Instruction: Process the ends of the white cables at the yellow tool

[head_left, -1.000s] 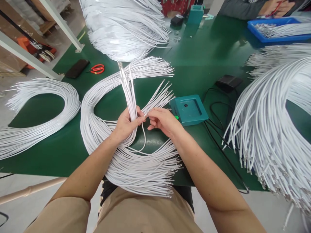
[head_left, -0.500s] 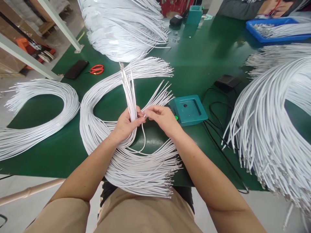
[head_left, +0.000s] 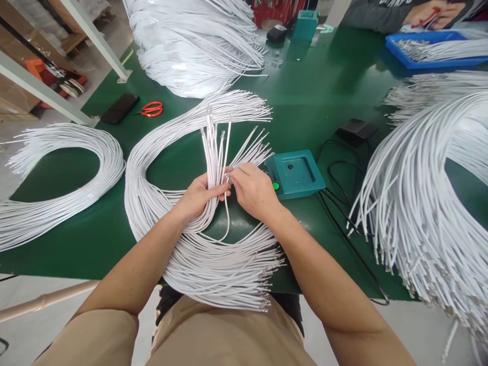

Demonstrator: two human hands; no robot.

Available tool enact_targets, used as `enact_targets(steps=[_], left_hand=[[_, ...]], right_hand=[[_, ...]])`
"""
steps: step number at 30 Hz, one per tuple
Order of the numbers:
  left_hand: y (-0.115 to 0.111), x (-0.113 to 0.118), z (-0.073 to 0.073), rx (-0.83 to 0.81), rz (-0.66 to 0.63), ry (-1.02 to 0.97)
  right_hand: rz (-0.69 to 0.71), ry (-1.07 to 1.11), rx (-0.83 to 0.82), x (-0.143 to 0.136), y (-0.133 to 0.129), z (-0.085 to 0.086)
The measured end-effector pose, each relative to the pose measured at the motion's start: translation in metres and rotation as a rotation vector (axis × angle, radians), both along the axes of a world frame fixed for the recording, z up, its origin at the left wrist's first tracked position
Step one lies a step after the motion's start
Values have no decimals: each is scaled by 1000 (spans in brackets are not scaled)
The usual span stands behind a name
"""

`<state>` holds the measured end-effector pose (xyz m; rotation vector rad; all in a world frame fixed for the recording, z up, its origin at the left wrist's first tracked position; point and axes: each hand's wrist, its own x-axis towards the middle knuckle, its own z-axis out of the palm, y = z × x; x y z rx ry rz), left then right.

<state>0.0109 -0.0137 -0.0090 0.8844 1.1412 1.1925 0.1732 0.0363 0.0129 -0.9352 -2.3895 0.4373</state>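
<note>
My left hand [head_left: 202,195] is closed around a small bunch of white cables [head_left: 214,147] whose ends point up and away from me. Beside it, my right hand [head_left: 253,188] pinches a cable end close to the left fingertips; the exact tip is partly hidden by my fingers. One loose cable hangs in a curve beneath both hands. Under them lies a large curved bundle of white cables [head_left: 139,203], its ends fanned out to the right. Just right of my right hand sits a teal device [head_left: 301,173] with a shallow square recess and a lit green button.
Another cable coil [head_left: 110,152] lies left, a large heap [head_left: 190,51] at the back, and a thick bundle [head_left: 412,203] overhangs the right edge. Red-handled scissors [head_left: 151,109], a dark phone [head_left: 120,108], a black box [head_left: 357,131] and a blue tray [head_left: 427,63] are around. A co-worker's hands [head_left: 434,12] show beyond.
The upright cable ends in my left hand have tilted right and spread apart. My right hand has turned, with its fingers curled closer to the left fingertips.
</note>
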Motion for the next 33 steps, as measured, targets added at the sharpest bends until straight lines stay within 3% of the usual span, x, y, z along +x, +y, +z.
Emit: enact_targets(steps=[4,9,30,33], left_hand=[[5,-1,-5,-6,26,9],[8,-1,-7,1,38,114],[11,10,-5,-18,84,452],[11,9,-6,-16,83,465]], right_hand=[[-76,-221,230,10,9,2],[-66,-391,203,21,22,0],[-85,-388,194,23,24,3],[-218,-340,241,30,24,5]])
